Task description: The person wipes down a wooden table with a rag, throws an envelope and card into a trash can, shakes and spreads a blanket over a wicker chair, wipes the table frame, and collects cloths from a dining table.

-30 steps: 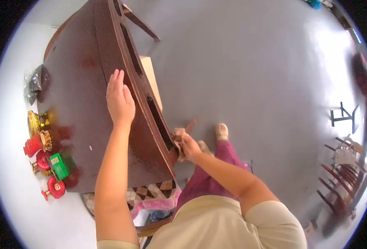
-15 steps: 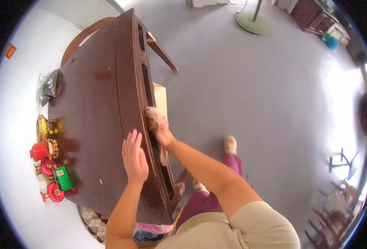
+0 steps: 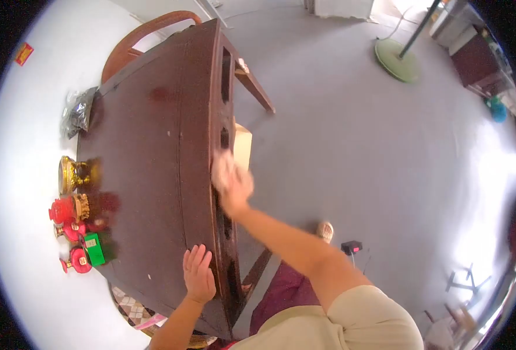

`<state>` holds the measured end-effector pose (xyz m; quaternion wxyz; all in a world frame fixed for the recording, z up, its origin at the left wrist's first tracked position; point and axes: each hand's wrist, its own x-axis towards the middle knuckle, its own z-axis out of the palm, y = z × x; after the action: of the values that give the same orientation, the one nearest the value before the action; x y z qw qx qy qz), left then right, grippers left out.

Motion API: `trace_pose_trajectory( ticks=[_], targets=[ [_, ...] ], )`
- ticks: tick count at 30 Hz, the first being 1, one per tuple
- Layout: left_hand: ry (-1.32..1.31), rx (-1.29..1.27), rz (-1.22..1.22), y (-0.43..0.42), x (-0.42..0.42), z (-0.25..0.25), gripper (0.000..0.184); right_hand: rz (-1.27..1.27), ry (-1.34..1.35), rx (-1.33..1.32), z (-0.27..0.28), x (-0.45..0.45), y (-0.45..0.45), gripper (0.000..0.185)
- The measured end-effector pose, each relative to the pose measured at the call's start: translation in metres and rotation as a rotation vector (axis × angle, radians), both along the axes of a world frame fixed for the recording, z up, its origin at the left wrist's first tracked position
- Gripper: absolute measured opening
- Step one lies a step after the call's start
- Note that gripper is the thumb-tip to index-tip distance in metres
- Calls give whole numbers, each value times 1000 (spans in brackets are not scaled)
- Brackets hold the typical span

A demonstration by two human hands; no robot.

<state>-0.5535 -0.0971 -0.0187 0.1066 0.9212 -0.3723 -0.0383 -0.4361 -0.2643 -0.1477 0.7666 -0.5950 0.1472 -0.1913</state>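
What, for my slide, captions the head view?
Right hand holds crumpled pale cloth against edge of brown wooden table, left hand on its top.

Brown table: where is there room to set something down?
The wide middle of the table is mostly bare, between the gold ornament and the right hand. Crowded: beside the wall, around the green box and the red ornaments.
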Motion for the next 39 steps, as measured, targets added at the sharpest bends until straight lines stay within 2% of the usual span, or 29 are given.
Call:
trace_pose_trajectory(
  ticks=[1, 4, 6, 8, 9, 11, 12, 14, 17, 19, 20, 21, 23, 26, 28, 31, 32, 35, 36, 39],
  targets=[
    [13, 2, 6, -1, 1, 0, 36, 1, 82, -328, 2, 27, -22, 47],
    [9, -8, 11, -2, 2, -1, 35, 271, 274, -311, 35, 69, -72, 32],
    [-35, -60, 4, -2, 2, -1, 31, 260, 315, -284, 19, 57, -59, 30],
    [45, -141, -27, -11, 23, 3, 30, 198, 57, -375, 9, 15, -44, 29],
    [98, -174, -35, -15, 28, 10, 29, 262, 51, -199, 0, 8, -34, 32],
    [32, -274, -37, -51, 76, 17, 28, 354, 64, 162, -18, -6, -14, 41],
    [-19, -278, -50, -69, 103, 20, 28, 282, 58, 118, 8, 4, -23, 42],
    [-78, -286, -80, -105, 161, 20, 31, 75, -160, -477, 16, 35, -44, 47],
    [-110, -328, -47, -160, 246, 9, 35, 70, -92, -200, 21, 113, -81, 50],
    [-149, -318, 2, -196, 294, 8, 37, -33, -151, -408, 9, 157, -101, 51],
    [-175, -312, 28, -212, 317, 6, 37, -31, -235, -375, 5, 181, -112, 53],
    [-202, -306, 55, -228, 340, 3, 37, -27, -167, -323, 7, 201, -121, 55],
    [-213, -331, 123, -253, 387, -3, 38, -71, -261, -365, 0, 248, -146, 58],
    [-246, -301, 216, -278, 454, -17, 39, -6, -205, -403, 3, 303, -184, 61],
    [-257, -235, 287, -287, 489, -21, 39, 71, -177, -414, -6, 341, -209, 53],
    [-282, -4, 405, -303, 502, -26, 41, 359, 173, -384, -33, 393, -247, 40],
    [-253, -43, 422, -305, 501, -23, 42, 486, 342, -364, -42, 400, -254, 37],
    [-219, -41, 411, -306, 503, -19, 42, 264, 262, -370, -43, 398, -254, 39],
    [-210, -21, 418, -308, 501, -15, 42, 413, 530, -361, -6, 393, -266, 38],
    [-217, -21, 412, -310, 502, -13, 41, 230, 116, 15, -17, 355, -247, 35]
  ],
)
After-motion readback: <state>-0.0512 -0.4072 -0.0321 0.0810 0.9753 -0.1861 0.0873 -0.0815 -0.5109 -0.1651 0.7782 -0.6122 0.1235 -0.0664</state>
